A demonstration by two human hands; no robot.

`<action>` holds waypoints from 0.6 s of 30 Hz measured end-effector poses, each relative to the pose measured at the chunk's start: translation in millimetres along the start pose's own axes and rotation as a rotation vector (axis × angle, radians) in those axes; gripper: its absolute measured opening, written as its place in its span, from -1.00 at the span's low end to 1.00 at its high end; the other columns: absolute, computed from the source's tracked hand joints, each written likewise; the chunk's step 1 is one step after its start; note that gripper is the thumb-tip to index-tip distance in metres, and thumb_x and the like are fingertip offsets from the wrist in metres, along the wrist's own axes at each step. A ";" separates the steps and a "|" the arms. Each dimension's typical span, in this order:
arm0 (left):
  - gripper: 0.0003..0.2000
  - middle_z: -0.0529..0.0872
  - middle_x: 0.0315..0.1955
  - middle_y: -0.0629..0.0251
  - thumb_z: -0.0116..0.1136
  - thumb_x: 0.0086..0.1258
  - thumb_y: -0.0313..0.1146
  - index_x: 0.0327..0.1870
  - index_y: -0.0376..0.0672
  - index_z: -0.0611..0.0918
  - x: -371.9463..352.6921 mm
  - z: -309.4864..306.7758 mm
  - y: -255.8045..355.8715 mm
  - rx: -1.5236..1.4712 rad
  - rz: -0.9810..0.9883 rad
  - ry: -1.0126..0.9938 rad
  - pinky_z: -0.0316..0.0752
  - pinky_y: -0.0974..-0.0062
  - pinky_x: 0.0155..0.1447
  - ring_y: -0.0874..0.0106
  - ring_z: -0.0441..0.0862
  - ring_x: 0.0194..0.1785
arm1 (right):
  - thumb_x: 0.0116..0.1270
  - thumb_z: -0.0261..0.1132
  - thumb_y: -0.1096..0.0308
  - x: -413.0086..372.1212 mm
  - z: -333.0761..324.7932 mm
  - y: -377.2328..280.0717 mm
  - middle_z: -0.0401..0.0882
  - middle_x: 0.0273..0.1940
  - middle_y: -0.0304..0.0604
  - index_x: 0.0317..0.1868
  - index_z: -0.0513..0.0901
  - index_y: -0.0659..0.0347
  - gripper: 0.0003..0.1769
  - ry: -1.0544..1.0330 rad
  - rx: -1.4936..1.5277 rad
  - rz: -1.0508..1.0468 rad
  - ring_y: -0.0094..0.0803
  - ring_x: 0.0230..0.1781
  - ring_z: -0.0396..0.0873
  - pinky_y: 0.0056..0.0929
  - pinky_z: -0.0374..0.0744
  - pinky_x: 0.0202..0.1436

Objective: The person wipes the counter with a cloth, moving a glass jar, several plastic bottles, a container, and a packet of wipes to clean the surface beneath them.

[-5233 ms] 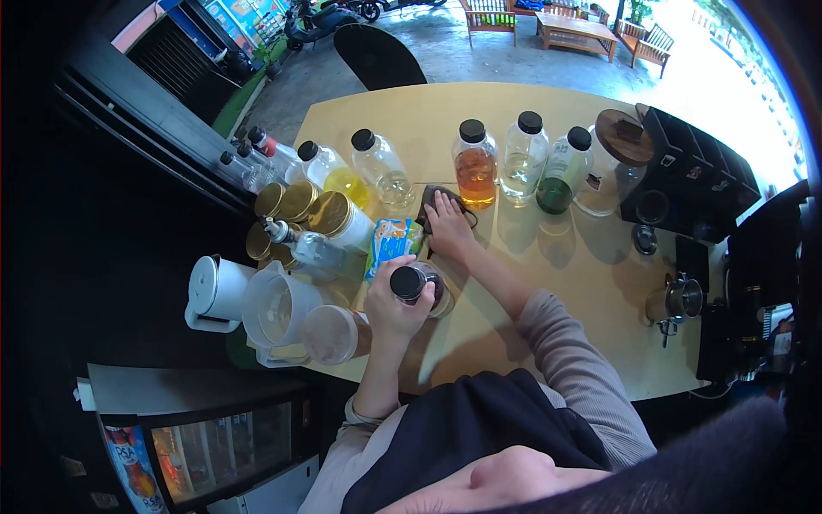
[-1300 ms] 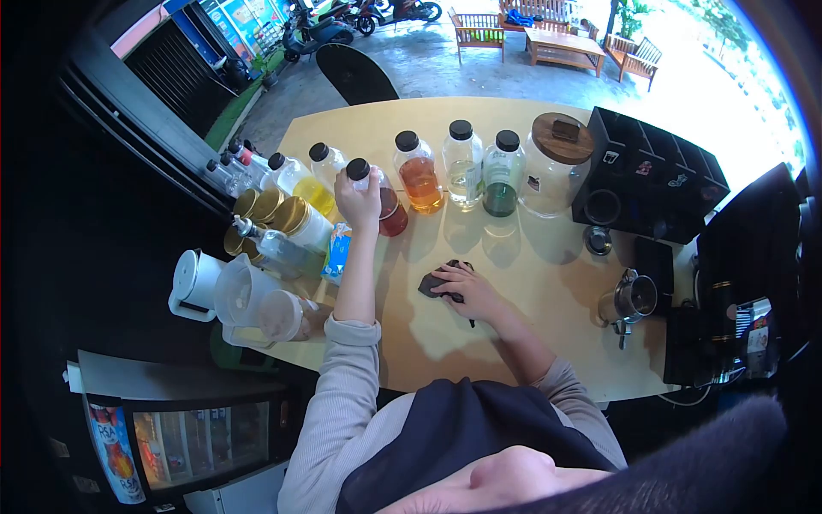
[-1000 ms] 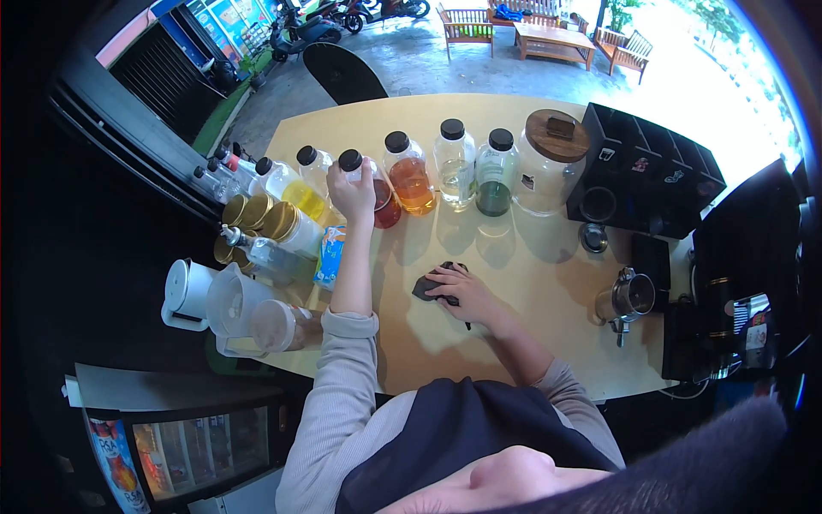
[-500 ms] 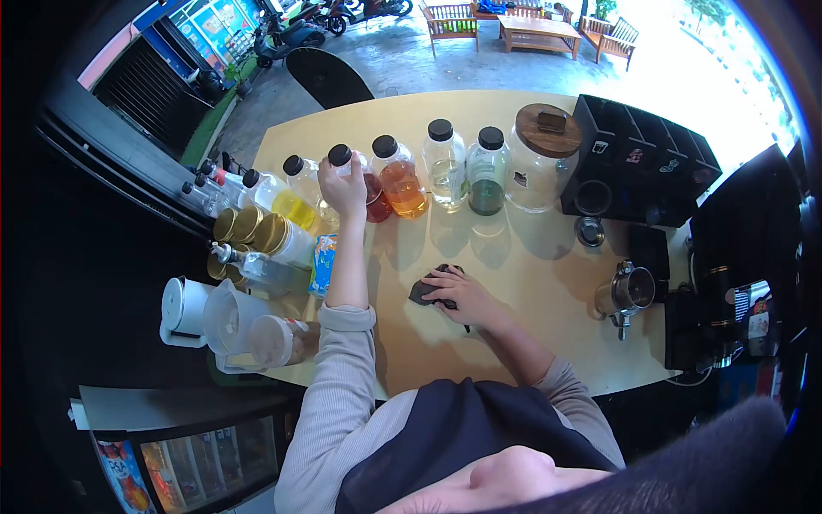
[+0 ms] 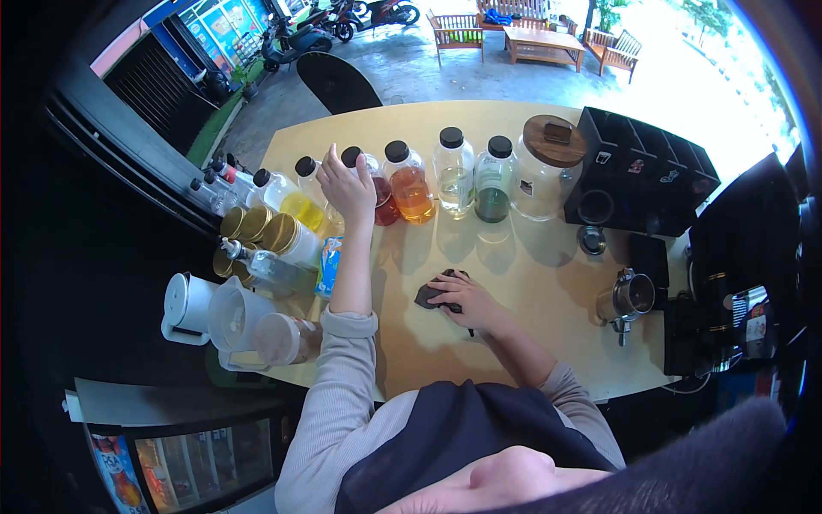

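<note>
My left hand [image 5: 349, 190] is raised beside a black-capped bottle of red liquid [image 5: 385, 204]. Its fingers point up, the thumb stands apart, and nothing shows in the grasp. Part of that bottle is hidden behind the hand. A bottle of orange liquid [image 5: 412, 193] stands just to the right, and a bottle of yellow liquid [image 5: 301, 210] is to the left. On the tabletop, my right hand [image 5: 465, 301] is closed over a crumpled dark cloth [image 5: 428, 296], which sticks out past the fingers.
Farther right stand a clear-liquid bottle [image 5: 455, 184], a green-liquid bottle [image 5: 493, 202] and a wood-lidded jar [image 5: 537, 190]. A black organizer [image 5: 638, 167] and a metal-and-glass vessel [image 5: 629, 295] are at the right. Gold-lidded jars [image 5: 281, 233], a blue carton [image 5: 329, 267] and a pitcher [image 5: 233, 315] crowd the left.
My left hand has let go of the red bottle's top, its fingers now raised and straightened. The right hand stays on the cloth. The whole view has shifted slightly.
</note>
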State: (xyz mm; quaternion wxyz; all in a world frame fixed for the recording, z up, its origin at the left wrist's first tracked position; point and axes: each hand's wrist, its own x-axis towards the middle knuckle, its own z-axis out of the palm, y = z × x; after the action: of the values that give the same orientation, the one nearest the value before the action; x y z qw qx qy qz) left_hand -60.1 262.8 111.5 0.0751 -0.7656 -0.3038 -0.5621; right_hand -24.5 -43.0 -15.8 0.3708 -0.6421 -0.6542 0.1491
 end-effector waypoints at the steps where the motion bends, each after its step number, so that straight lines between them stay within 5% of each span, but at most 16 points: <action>1: -0.54 0.60 0.12 -0.02 -0.02 0.58 -0.09 0.28 -0.29 0.47 -0.3 -4.5 -0.7 -0.002 -0.003 0.004 0.38 0.04 0.30 -0.03 0.50 0.20 | 0.25 0.40 0.36 0.0 -0.5 -0.5 0.57 0.35 -0.30 0.04 0.78 -0.08 -0.67 -0.001 -0.005 -0.001 -0.16 0.49 0.38 0.03 0.21 0.62; 6: -0.53 0.51 0.25 -0.10 -0.08 0.61 -0.16 0.31 -0.38 0.42 5.4 -25.9 -18.8 0.070 -0.006 0.151 0.24 0.01 0.44 -0.03 0.40 0.36 | 0.27 0.39 0.33 1.1 -2.5 -2.9 0.59 0.33 -0.34 0.06 0.76 -0.09 -0.67 -0.007 -0.038 0.001 -0.24 0.50 0.37 -0.02 0.21 0.63; 11: -0.23 0.38 0.37 -0.19 0.27 0.37 -0.18 0.49 -0.38 0.20 -3.9 -17.3 -55.8 0.051 -0.286 -0.117 0.29 0.03 0.50 -0.13 0.36 0.41 | 0.26 0.39 0.34 1.6 0.8 0.2 0.60 0.33 -0.32 0.05 0.76 -0.07 -0.67 -0.005 -0.045 -0.009 -0.25 0.49 0.38 -0.02 0.21 0.63; 18: -0.04 0.42 0.28 -0.15 0.59 0.07 -0.14 0.43 -0.34 0.23 -8.9 -13.1 -56.9 0.020 -0.403 -0.174 0.48 0.02 0.31 -0.12 0.47 0.30 | 0.26 0.39 0.34 1.9 -0.1 1.4 0.59 0.33 -0.33 0.05 0.75 -0.07 -0.68 -0.002 -0.035 -0.027 -0.22 0.48 0.39 0.02 0.21 0.62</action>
State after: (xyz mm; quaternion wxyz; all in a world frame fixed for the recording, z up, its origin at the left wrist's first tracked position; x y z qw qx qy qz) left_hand -103.7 299.2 95.2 -0.0579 -0.7341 -0.4616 -0.4946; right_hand -23.2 -41.0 -16.1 0.3609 -0.6394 -0.6657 0.1334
